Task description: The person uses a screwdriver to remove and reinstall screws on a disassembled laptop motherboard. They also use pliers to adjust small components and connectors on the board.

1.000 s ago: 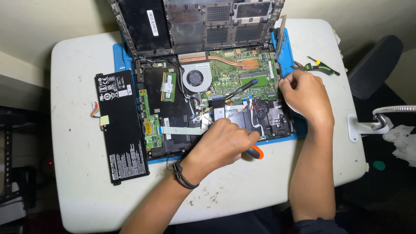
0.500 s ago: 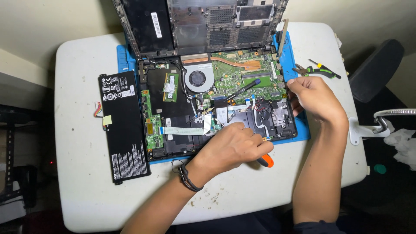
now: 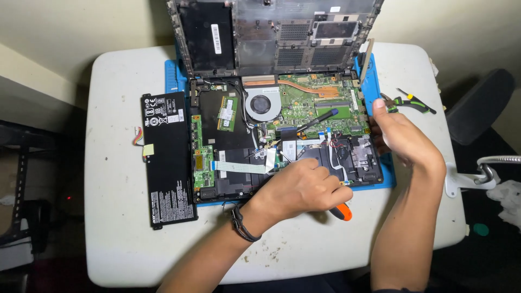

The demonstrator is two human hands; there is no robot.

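Right hand (image 3: 404, 138) shifted outward, left grip (image 3: 304, 187) closed on screwdriver (image 3: 342, 211)

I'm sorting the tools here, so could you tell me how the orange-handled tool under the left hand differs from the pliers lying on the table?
The orange-handled tool is gripped in the left hand, mostly hidden, at the laptop's front edge. The pliers lie free on the table, fully visible, beyond the right hand. The tool's handle is orange and black; the pliers' grips are green with yellow. Both are small hand tools.
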